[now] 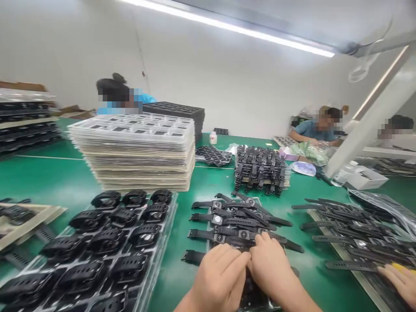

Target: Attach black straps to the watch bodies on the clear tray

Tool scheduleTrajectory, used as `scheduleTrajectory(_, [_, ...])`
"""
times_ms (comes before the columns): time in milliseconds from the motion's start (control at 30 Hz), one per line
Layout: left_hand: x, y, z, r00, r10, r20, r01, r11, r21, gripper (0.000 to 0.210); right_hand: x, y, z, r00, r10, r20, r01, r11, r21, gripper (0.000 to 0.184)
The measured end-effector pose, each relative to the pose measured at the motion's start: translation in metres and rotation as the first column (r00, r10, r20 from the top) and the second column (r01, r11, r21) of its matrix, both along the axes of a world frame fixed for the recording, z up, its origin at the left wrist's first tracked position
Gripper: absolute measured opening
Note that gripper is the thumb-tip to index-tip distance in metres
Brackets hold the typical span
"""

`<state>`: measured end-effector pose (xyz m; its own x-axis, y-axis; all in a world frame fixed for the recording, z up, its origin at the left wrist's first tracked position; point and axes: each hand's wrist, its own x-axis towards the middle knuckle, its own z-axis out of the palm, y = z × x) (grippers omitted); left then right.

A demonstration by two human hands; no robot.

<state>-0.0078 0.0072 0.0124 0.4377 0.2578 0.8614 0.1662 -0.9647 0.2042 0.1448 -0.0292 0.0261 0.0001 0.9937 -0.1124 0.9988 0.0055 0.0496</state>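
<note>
My left hand [221,275] and my right hand [271,264] meet over the near part of a tray of black smartwatches [243,234]. Both have curled fingers, closed on a smartwatch among the others; the gripped part is hidden beneath them. A black strap end [193,256] sticks out left of my left hand. The smartwatches in this tray lie flat, straps spread to both sides, some showing their round sensor backs. To the left, a clear tray [162,260] holds rows of smartwatches with straps looped closed.
A tall stack of white trays [139,160] stands behind the looped watches. More watches lie in a pile [260,169] at the back and on a tray [357,242] at right, where another person's hand [399,277] rests. Several people sit around the green table [182,216].
</note>
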Motion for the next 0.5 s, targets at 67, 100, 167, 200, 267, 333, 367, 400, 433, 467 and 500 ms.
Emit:
scheduleTrajectory(67, [0.001, 0.002, -0.003, 1.000, -0.020, 0.000, 0.020, 1.000, 0.013, 0.028, 0.000, 0.004, 0.001, 0.999, -0.009, -0.039, 0.010, 1.000, 0.008, 0.018])
scheduleTrajectory(100, [0.001, 0.003, -0.005, 1.000, -0.024, 0.000, 0.024, 1.000, 0.016, 0.028, 0.001, 0.005, 0.000, 0.998, -0.020, -0.067, 0.021, 1.000, 0.015, 0.015])
scheduleTrajectory(167, [0.001, 0.006, -0.007, 1.000, -0.016, 0.007, 0.016, 1.000, 0.020, 0.027, 0.001, 0.006, -0.002, 0.990, -0.048, -0.134, 0.054, 0.998, 0.041, 0.014])
scheduleTrajectory(200, [0.001, 0.007, -0.007, 1.000, -0.007, 0.012, 0.006, 1.000, 0.018, 0.027, 0.002, 0.006, -0.003, 0.983, -0.059, -0.174, 0.070, 0.996, 0.058, 0.014])
scheduleTrajectory(267, [0.000, 0.009, -0.007, 1.000, 0.010, 0.026, -0.011, 1.000, 0.010, 0.027, 0.003, 0.003, -0.003, 0.962, -0.062, -0.267, 0.091, 0.991, 0.098, 0.012])
scheduleTrajectory(333, [-0.001, 0.010, -0.006, 0.998, 0.015, 0.054, -0.015, 1.000, -0.001, 0.027, 0.007, 0.000, 0.001, 0.924, -0.053, -0.378, 0.116, 0.982, 0.147, 0.011])
scheduleTrajectory(367, [-0.001, 0.010, -0.005, 0.997, 0.014, 0.069, -0.013, 1.000, -0.011, 0.027, 0.009, -0.001, 0.005, 0.896, -0.050, -0.441, 0.141, 0.974, 0.175, 0.014])
scheduleTrajectory(400, [-0.003, 0.010, -0.005, 0.996, 0.017, 0.083, -0.015, 1.000, -0.024, 0.027, 0.013, -0.001, 0.009, 0.860, -0.049, -0.508, 0.175, 0.963, 0.204, 0.016])
scheduleTrajectory(433, [-0.006, 0.010, -0.007, 0.995, 0.024, 0.096, -0.021, 0.999, -0.038, 0.027, 0.016, -0.001, 0.014, 0.813, -0.045, -0.581, 0.217, 0.949, 0.230, 0.017])
scheduleTrajectory(467, [-0.009, 0.011, -0.009, 0.993, 0.041, 0.109, -0.035, 0.998, -0.059, 0.027, 0.020, 0.001, 0.019, 0.755, -0.040, -0.655, 0.266, 0.931, 0.251, 0.018])
scheduleTrajectory(500, [-0.013, 0.014, -0.014, 0.989, 0.068, 0.132, -0.058, 0.995, -0.075, 0.026, 0.024, 0.004, 0.024, 0.685, -0.029, -0.728, 0.321, 0.909, 0.265, 0.018])
